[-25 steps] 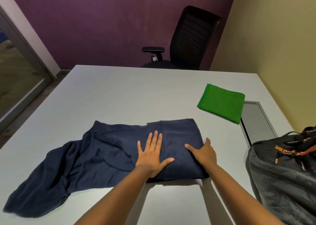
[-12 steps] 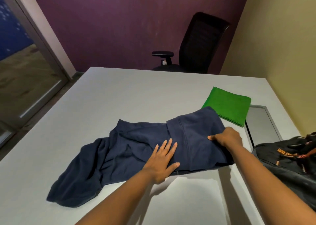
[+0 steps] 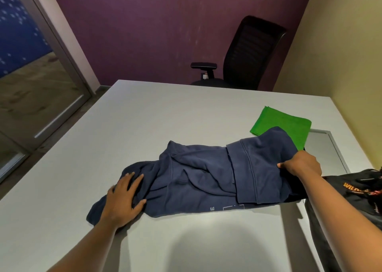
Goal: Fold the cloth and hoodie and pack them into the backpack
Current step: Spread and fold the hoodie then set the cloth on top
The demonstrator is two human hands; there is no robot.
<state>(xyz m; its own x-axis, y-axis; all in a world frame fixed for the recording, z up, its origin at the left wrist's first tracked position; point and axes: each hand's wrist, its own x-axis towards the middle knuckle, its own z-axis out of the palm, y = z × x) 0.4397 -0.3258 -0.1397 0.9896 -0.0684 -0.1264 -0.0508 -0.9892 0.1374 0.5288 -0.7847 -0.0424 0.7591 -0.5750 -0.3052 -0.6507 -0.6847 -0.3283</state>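
A navy hoodie point(image 3: 202, 178) lies partly folded across the white table point(image 3: 165, 114). Its right end is doubled over and its left end is loose and rumpled. My right hand point(image 3: 301, 165) grips the folded right edge, fingers curled under the fabric. My left hand point(image 3: 124, 197) rests on the loose left end with fingers spread, pressing into the cloth. A folded green cloth point(image 3: 283, 124) sits flat behind the hoodie's right end, partly covered by it. The dark grey backpack point(image 3: 355, 191) with orange lettering lies at the right edge, under my right forearm.
A grey inset panel point(image 3: 326, 147) is set in the table by the right wall. A black office chair point(image 3: 246, 58) stands behind the table's far edge. A glass door is on the left, a yellow wall close on the right.
My left hand has slid from the hoodie's middle to its loose left end. My right hand closed on the folded right edge and drew it right, over part of the green cloth.
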